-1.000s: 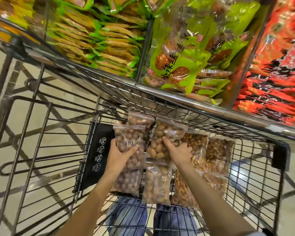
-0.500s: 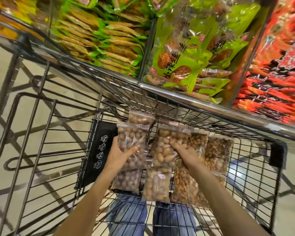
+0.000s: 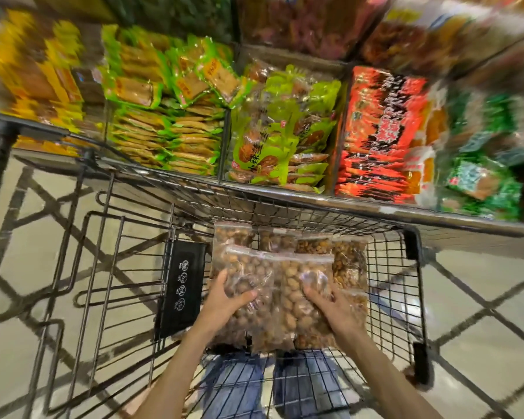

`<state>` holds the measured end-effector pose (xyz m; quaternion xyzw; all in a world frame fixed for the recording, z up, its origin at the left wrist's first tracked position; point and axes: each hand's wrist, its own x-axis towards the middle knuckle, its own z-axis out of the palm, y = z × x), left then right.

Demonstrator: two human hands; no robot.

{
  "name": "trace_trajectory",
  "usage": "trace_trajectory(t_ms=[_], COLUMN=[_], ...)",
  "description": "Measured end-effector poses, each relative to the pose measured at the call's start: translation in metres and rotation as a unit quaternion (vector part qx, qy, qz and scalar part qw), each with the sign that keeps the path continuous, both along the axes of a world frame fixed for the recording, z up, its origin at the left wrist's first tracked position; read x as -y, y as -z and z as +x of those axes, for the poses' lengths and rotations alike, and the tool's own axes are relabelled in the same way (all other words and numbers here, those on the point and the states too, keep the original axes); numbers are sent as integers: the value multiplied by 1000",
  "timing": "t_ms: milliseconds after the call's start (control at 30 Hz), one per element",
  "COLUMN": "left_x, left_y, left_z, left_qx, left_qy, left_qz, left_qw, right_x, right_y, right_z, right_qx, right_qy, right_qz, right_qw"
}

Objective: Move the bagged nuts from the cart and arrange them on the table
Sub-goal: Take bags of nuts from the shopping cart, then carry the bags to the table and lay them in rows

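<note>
Several clear zip bags of brown nuts lie in the upper basket of the wire cart [image 3: 384, 285]. My left hand [image 3: 227, 300] grips one bag of round nuts [image 3: 248, 276] from its left side, thumb on top. My right hand [image 3: 330, 306] holds a second bag of pale nuts [image 3: 297, 285] from the right. The two held bags are pressed side by side above the others. More nut bags [image 3: 348, 261] lie behind and beneath them, partly hidden.
Beyond the cart's front rail [image 3: 285, 201] stand display bins of snack packs: green packs [image 3: 279, 140], red packs [image 3: 378, 140], yellow packs [image 3: 40, 77]. A black warning flap [image 3: 182, 285] hangs left of the bags. My jeans show below the basket. The tiled floor lies on both sides.
Both hands have lifted their bags higher and brought them together. The view has tilted up, so more of the snack bins shows, with motion blur at the edges.
</note>
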<state>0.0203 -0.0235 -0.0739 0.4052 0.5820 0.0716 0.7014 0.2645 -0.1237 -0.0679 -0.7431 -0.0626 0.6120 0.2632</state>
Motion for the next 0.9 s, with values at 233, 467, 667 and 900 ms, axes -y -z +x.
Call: trace_trajectory(t_ms=[233,467,667,900], left_x=[7,19,49,137], left_y=[-78,-141,-176,-230], left_z=[27,87,143,242], left_qx=[65,50,65,90], left_qy=[35,93,136,219], left_qz=[55,118,141,170], left_qw=[996,987,979,956], right_x=[36,78,130,237], right_y=[-82,-140,-193,-224], right_z=[15,45,84,146], right_qx=[56,74,98,153], right_qy=[59,151,196,301], right_qz=[54,137,208,239], right_qw=[995,976,953,910])
